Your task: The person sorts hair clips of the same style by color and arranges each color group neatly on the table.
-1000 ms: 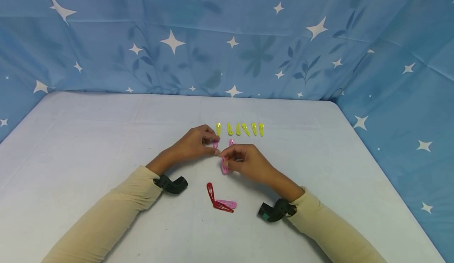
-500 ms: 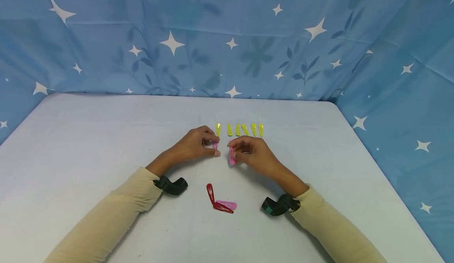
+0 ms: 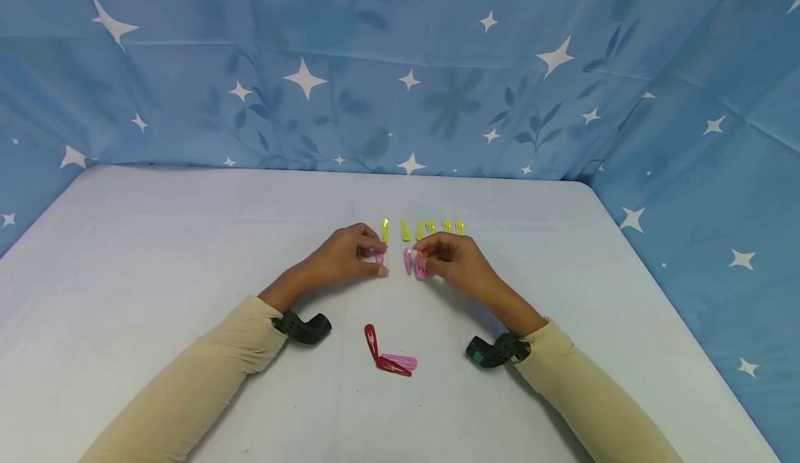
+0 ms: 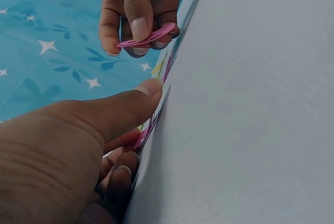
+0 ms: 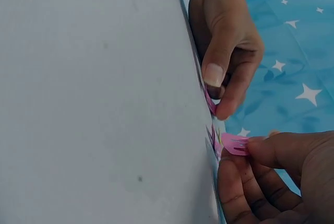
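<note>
My left hand (image 3: 344, 255) rests on the table, thumb and fingers at the two ends of a pink snap hair clip (image 3: 379, 258). My right hand (image 3: 459, 262) pinches another pink hair clip (image 3: 421, 266) between thumb and fingers; in the left wrist view this raised clip (image 4: 148, 38) appears above the table. Between the hands a pink hair clip (image 3: 408, 261) lies upright in line with the others. Just beyond is a row of several yellow hair clips (image 3: 405, 230), some partly covered by the right fingers.
Nearer the front, two red hair clips (image 3: 371, 341) and a pink hair clip (image 3: 403, 362) lie in a loose pile. The white table (image 3: 187, 241) meets a blue star-patterned cloth (image 3: 350, 116) at its back edge. Each wrist wears a black camera (image 3: 304, 327).
My right hand has moved away from the left one, right and farther back, carrying its pink clip past the middle pink clip, now uncovered. The left hand stays put.
</note>
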{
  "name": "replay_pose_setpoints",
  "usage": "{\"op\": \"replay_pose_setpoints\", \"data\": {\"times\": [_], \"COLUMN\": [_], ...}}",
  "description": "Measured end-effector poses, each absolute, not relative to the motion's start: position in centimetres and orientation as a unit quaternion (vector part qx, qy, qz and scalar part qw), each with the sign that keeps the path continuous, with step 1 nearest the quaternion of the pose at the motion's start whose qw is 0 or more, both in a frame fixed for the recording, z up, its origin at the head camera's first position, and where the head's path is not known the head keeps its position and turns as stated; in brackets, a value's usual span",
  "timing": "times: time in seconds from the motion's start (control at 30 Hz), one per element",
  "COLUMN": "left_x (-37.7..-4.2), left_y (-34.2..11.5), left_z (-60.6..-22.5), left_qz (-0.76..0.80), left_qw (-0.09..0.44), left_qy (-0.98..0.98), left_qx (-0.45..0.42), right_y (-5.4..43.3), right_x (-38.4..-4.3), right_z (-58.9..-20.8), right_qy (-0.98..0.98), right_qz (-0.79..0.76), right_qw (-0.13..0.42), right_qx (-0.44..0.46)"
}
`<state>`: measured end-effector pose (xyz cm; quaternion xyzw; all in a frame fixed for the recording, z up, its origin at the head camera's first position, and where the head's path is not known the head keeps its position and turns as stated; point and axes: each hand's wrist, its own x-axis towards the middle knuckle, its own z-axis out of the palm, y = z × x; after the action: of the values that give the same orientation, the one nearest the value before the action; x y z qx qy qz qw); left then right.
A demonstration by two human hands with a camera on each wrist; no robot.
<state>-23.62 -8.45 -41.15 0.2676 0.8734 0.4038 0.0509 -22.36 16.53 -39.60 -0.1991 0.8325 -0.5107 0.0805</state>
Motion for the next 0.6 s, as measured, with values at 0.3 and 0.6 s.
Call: {"op": "replay_pose_setpoints", "data": {"times": [0.3, 0.6], "left_x": [-23.64, -23.73], "left_y": [-8.44, -8.38], "left_z": [-41.23, -41.35], "left_qz": [0.405, 0.404], "left_qw": [0.051, 0.052], "left_qy": [0.874, 0.876], "left_qx": [0.264, 0.259], "right_y": [16.84, 16.29], "right_x": [-23.22, -23.42], "right_z": [-39.95, -39.89], "right_qy": [0.852, 0.877], "right_qz": [-0.480, -0.442], "right_qw": [0.079, 0.044], "right_qx": [-0.195, -0.185]}}
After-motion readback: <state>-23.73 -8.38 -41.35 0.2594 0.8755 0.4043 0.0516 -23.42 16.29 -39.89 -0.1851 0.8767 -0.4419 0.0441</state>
